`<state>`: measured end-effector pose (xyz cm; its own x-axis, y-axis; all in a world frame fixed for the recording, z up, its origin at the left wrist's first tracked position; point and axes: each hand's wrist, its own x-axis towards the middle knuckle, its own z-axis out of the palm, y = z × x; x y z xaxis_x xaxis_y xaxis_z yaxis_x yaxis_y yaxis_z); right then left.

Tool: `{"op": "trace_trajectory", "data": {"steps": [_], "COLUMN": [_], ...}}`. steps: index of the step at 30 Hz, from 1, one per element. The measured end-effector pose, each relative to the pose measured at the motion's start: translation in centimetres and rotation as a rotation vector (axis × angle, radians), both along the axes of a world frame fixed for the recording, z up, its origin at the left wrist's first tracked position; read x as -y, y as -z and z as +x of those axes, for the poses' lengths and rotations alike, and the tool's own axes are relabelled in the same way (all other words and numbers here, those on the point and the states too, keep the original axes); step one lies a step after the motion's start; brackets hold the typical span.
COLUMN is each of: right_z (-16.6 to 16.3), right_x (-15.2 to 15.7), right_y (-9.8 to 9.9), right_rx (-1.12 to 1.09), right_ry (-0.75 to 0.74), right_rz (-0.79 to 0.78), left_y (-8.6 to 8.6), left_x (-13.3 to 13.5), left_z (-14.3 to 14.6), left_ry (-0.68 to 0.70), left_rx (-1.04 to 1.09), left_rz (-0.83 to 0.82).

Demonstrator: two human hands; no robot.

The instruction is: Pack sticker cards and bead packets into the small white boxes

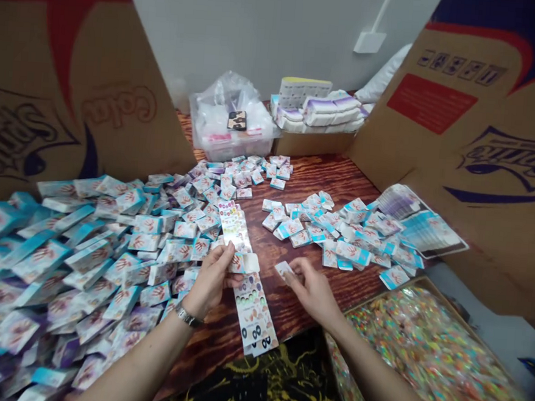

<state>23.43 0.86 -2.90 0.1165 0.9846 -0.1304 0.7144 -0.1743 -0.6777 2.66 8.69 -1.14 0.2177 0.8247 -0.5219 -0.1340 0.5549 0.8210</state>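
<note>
My left hand (211, 279) pinches a small white box (245, 263) with its flap open, held just above the wooden table (315, 179). A wristwatch (187, 316) sits on that wrist. My right hand (311, 289) is closed on a small white item (283, 267) beside the box. A long sticker strip (234, 226) lies beyond the hands, and a second strip with coloured shapes (253, 312) lies under them, reaching the table's near edge.
A big heap of small teal-and-white boxes (84, 261) covers the left side, and a smaller heap (339, 230) lies at right. A tray of colourful bits (426, 352) sits near right. Large cardboard sheets (483, 130), a plastic bin (229, 127) and stacked packs (319, 109) stand behind.
</note>
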Motion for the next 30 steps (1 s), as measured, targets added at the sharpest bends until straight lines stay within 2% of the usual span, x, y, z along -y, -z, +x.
{"op": "trace_trajectory", "data": {"steps": [3,6,8,12,16,21,26,30], "right_z": [-1.2,-2.8,-3.6,-4.1,-3.7,-3.6,-4.0,-4.6], "right_x": [-1.4,-2.8,-3.5,-4.2,-4.5,-4.8,-4.9,-5.0], "right_y": [-3.8,-5.9,-6.1,-5.3,-4.8,-5.4,-5.3,-4.7], "right_rx": [-0.083,0.076,0.265,0.628,0.777,0.761,0.578,0.532], "right_ry": [-0.064,-0.317,-0.471,-0.702,-0.864,-0.989,-1.002,-0.916], "right_rz": [0.293,0.554,0.682,0.853,0.934,0.977,0.889,0.825], "left_y": [0.2,0.2,0.3,0.3,0.3,0.5,0.6,0.3], "left_x": [0.3,0.7,1.0,1.4,1.6,1.7,1.8,2.2], "left_z": [-0.6,-0.9,-1.0,-1.4,-1.6,-1.7,-1.6,-1.4], "left_ry": [-0.043,-0.055,-0.061,-0.076,-0.073,-0.073,-0.113,-0.158], "left_rx": [0.021,0.062,0.092,0.131,0.155,0.157,0.131,0.098], "left_rz": [-0.070,-0.094,-0.121,-0.188,-0.216,-0.230,-0.174,-0.100]}}
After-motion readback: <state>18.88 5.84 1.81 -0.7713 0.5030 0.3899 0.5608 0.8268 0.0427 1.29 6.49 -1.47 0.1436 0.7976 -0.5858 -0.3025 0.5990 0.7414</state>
